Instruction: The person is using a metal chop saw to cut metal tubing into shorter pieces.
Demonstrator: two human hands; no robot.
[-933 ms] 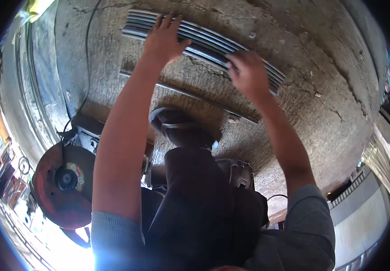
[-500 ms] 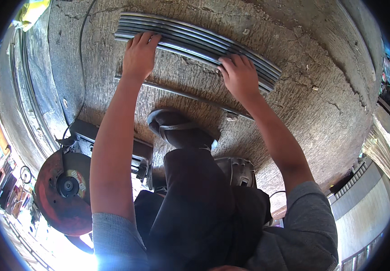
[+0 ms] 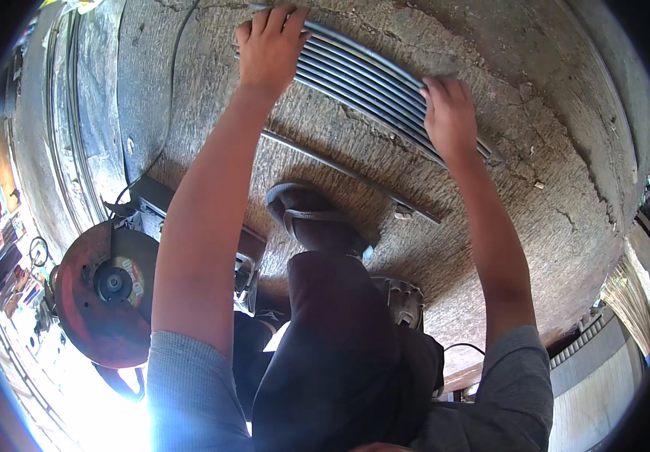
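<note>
Several grey metal rods (image 3: 370,94) lie side by side in a flat row on the rough concrete floor. My left hand (image 3: 272,49) bends its fingers over the far rod near the row's left end, covering part of the rods. Toward the right end my right hand (image 3: 451,113) has its fingers curled on that same far side. Both hands look closed on the far rod, though the undersides of the fingers are hidden. Nearer to me a single loose metal rod (image 3: 347,172) lies apart, roughly parallel to the row.
Left of my legs stands a cut-off saw with a large reddish disc guard (image 3: 87,301) and a dark base. A cable (image 3: 170,98) runs across the floor from it. My sandalled foot (image 3: 306,215) rests near the loose rod. A small stone (image 3: 402,212) touches that rod; a straw broom (image 3: 634,301) stands at right.
Both hands have moved away from me, from the row's near side to its far side. The rods are now more evenly spread. The view has shifted slightly.
</note>
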